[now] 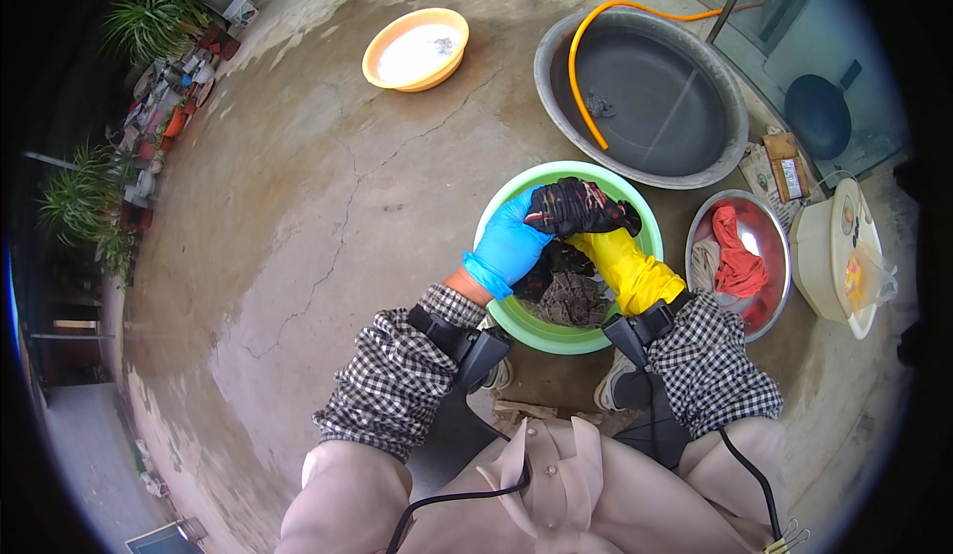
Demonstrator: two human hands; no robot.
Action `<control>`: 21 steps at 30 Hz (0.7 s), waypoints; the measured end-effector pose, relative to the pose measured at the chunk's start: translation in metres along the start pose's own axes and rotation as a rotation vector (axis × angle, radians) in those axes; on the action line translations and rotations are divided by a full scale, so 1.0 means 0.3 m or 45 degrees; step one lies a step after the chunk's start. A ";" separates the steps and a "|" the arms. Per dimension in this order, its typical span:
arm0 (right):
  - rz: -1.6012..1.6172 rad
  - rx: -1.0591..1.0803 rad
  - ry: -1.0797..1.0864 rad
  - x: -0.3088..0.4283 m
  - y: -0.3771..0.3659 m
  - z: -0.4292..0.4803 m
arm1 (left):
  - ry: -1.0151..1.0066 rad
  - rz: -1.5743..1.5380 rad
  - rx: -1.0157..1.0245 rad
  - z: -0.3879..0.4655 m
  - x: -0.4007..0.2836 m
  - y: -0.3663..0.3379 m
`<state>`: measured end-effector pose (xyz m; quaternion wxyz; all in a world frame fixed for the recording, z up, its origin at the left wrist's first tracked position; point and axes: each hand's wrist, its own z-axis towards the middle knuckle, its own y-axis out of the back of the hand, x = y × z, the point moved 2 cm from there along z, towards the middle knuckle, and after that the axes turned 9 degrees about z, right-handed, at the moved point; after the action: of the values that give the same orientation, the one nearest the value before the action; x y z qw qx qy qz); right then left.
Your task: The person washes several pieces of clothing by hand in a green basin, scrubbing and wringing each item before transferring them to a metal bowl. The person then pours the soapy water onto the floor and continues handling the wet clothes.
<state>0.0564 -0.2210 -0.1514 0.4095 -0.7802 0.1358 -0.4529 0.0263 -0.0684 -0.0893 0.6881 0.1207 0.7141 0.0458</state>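
Note:
My left hand (515,237), in a blue disposable glove, grips the left end of a bunched dark patterned cloth (581,208). Beneath the cloth's right part, my right hand (607,252) in a yellow rubber glove holds it too, its fingers mostly hidden. Both hands are over a light green plastic basin (573,343). Inside the basin lie a grey-brown textured cloth (573,299) and more dark patterned cloth, partly covered by my hands and the held cloth.
A large grey tub (640,107) of water with an orange hose (575,70) stands beyond. Right are a metal bowl (778,256) with a red cloth (738,256) and a cream bucket (815,256). An orange basin (417,81) of suds sits farther off; potted plants (149,21) line the left.

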 end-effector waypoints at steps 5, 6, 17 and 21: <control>-0.268 0.025 0.017 0.005 0.014 0.016 | 0.075 -0.193 0.061 0.001 -0.028 0.021; -0.325 0.026 0.023 0.005 0.020 0.020 | 0.022 -0.269 0.087 -0.002 -0.044 0.020; -0.598 -0.018 -0.024 0.032 0.099 0.005 | 0.151 0.080 0.273 -0.038 -0.109 -0.044; -0.535 -0.049 -0.083 0.016 0.105 0.028 | 0.258 0.651 0.070 -0.041 -0.107 -0.037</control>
<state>0.0711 -0.2393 -0.1747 0.2951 -0.8133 -0.0345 -0.5002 0.0137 -0.0855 -0.0600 0.5756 0.3105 0.7267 0.2103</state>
